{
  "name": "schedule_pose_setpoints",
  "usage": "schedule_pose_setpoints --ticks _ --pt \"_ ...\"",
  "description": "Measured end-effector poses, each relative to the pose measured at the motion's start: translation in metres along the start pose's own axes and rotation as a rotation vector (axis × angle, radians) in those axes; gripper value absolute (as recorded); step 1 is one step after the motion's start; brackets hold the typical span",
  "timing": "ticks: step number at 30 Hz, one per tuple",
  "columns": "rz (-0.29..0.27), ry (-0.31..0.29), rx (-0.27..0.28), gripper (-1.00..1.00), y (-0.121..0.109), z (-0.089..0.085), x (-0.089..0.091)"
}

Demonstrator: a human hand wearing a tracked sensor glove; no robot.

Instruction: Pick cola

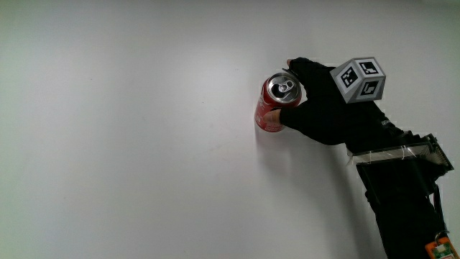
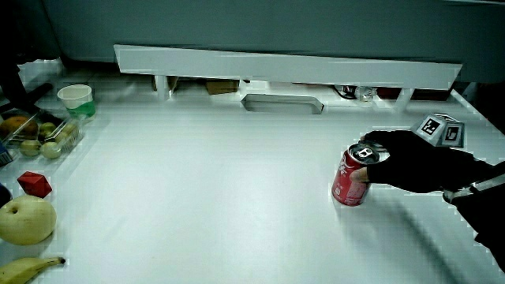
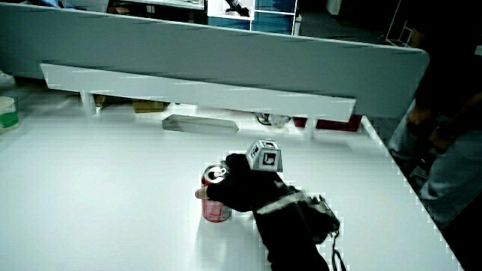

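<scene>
A red cola can (image 1: 276, 96) stands upright on the white table (image 1: 144, 144), its silver top with the pull tab showing. The gloved hand (image 1: 316, 111) is beside the can and its fingers curl around the can's side, with bare fingertips on the red wall. The patterned cube (image 1: 359, 78) sits on the back of the hand. In both side views the can (image 2: 349, 185) (image 3: 216, 207) rests on the table with the hand (image 2: 410, 162) (image 3: 245, 188) wrapped around it near the top. The forearm reaches back toward the person.
In a side view, a green-white cup (image 2: 76, 98), a clear box of fruit (image 2: 39, 134), a red cube (image 2: 34, 184), a pale round fruit (image 2: 26, 219) and a banana (image 2: 31, 268) lie at the table's edge, well away from the can. A low partition (image 2: 284, 67) borders the table.
</scene>
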Motion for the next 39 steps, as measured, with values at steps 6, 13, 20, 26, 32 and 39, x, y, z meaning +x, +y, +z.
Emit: schedule_pose_setpoints --ticks 6,13,20,26,32,39 --pt "0.000 0.003 0.017 0.70 -0.001 0.002 -0.001" --pt "0.004 -0.001 0.051 0.93 -0.002 0.001 0.001" --pt "0.019 0.006 0.083 1.00 -0.007 0.004 -0.001" --pt "0.018 -0.001 0.108 1.00 -0.008 0.006 0.001" --pt "0.032 0.009 0.132 1.00 -0.014 0.013 -0.001" --pt "0.082 0.013 0.188 1.00 -0.026 0.029 -0.015"
